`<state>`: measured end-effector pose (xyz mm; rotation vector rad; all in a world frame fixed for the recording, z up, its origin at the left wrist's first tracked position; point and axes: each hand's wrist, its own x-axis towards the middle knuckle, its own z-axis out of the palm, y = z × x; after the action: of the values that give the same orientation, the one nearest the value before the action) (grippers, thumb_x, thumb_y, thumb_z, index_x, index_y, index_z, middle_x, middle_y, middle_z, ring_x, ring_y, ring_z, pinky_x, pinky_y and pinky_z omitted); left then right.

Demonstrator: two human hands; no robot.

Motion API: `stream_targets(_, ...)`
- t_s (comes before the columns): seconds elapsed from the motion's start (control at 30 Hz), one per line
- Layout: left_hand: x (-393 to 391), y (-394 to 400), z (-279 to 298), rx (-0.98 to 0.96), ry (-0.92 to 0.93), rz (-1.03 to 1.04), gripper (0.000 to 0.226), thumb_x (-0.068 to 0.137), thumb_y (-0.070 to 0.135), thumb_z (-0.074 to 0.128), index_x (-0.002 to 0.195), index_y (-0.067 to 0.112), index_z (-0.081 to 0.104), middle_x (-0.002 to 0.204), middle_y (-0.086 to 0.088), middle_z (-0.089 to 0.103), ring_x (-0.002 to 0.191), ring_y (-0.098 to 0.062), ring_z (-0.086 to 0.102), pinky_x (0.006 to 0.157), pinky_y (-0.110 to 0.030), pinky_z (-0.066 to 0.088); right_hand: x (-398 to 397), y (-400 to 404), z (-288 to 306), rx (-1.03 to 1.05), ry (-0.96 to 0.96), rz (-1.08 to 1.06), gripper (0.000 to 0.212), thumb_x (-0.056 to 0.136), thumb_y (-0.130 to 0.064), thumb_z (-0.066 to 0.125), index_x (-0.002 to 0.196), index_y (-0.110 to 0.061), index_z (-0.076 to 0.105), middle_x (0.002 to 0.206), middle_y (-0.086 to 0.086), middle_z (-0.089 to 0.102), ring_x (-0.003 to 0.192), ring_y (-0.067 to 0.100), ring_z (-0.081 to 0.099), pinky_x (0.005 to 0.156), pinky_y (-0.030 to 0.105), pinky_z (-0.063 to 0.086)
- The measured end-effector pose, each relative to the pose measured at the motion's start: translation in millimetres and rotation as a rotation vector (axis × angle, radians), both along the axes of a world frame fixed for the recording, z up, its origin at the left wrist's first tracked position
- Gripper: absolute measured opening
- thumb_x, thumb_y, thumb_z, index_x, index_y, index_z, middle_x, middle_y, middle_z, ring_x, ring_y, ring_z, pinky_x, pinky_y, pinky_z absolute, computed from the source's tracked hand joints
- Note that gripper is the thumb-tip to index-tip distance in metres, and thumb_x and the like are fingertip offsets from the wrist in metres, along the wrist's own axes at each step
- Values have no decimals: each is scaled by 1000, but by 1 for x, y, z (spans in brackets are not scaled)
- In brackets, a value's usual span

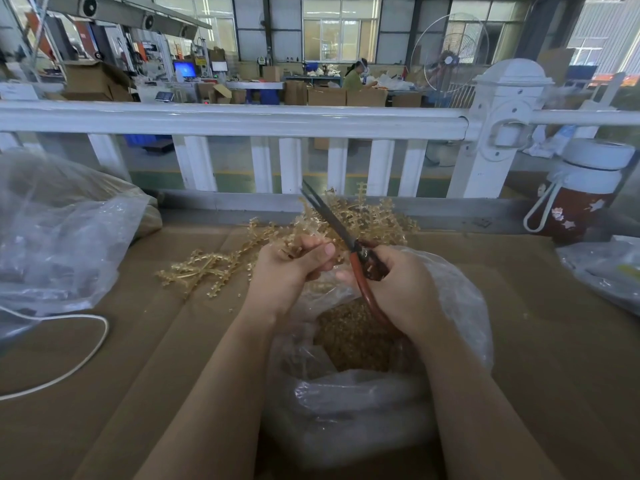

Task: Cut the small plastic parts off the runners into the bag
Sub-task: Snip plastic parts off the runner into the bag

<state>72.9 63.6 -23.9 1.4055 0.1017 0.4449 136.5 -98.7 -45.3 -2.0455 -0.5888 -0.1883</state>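
My left hand point(294, 268) grips a translucent amber runner point(294, 249) with small parts along it, held just above the clear plastic bag point(460, 306). My right hand point(398, 285) holds red-handled scissors point(360, 258); the dark blades point up and away, slightly apart at the tips. Inside the bag lies a heap of cut amber parts point(353, 341). A pile of more runners point(367, 216) sits behind my hands, and others point(201, 268) lie to the left on the cardboard.
Brown cardboard point(138, 358) covers the table. A large clear bag point(59, 237) and a white cable point(76, 362) lie at left. A white railing point(242, 123) runs along the far edge. A bottle with a white lid point(581, 188) and another bag point(606, 268) are at right.
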Motion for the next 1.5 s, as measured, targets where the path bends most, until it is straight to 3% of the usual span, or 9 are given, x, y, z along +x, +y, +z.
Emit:
stream_targets(0.13,-2,4,2,14,-50,-15,7,85,4,70,79,8,70,71,0,72,71,-12,69,69,-22,54,1,-3,-3,-124,-68,6,56,59,-88,61,92,-43,58,84,-22,65,81,-4,60,68,22,47)
stream_targets(0.27,-3,8,4,17,-54,-16,10,89,-2,66,83,4,73,73,-4,74,70,-14,71,67,-20,55,0,-5,-2,-192,-169,-19,54,65,-85,62,94,-40,56,85,-21,62,81,-5,56,64,16,42)
stream_targets(0.4,-4,9,4,46,-60,-13,14,89,-4,65,83,4,73,75,-5,75,70,-15,71,66,-19,55,0,-7,-3,-243,-242,-33,52,71,-77,69,94,-32,58,87,-16,62,82,-1,56,67,19,49)
stream_targets(0.57,-4,13,4,82,-85,16,24,87,-2,68,75,16,79,76,-9,75,70,-17,72,65,-21,55,-1,-6,-3,-252,-288,-30,48,75,-74,70,95,-32,59,86,-16,63,81,-2,57,65,16,48)
stream_targets(0.8,-5,18,2,116,-86,-10,19,82,6,73,79,24,80,80,-6,76,77,-17,72,68,-22,54,1,-7,-3,-264,-267,-31,54,70,-79,67,93,-31,61,84,-17,63,80,-4,56,64,10,42)
stream_targets(0.93,-6,18,3,99,-88,-31,5,71,19,76,74,23,78,77,-4,74,74,-14,68,63,-20,51,0,-7,-3,-255,-275,-39,47,74,-74,70,92,-31,63,82,-16,64,78,-4,57,62,9,42)
stream_targets(1.07,-6,19,2,79,-86,-47,3,72,17,77,74,17,74,76,-6,73,73,-15,66,64,-21,50,-1,-6,-2,-274,-299,-68,36,78,-68,73,92,-36,63,78,-21,62,75,-9,54,60,8,39)
stream_targets(1.3,-6,19,1,75,-109,-81,2,73,20,74,73,19,73,76,-8,70,79,-25,57,67,-25,49,-2,-6,-1,-272,-315,-85,40,77,-73,70,91,-36,66,76,-23,61,73,-12,52,55,5,36)
stream_targets(1.5,-6,20,1,59,-110,-105,4,76,20,74,72,20,75,76,-4,71,77,-21,61,69,-24,51,-3,-6,0,-264,-289,-67,43,75,-76,69,92,-37,67,74,-23,62,71,-9,55,56,7,37)
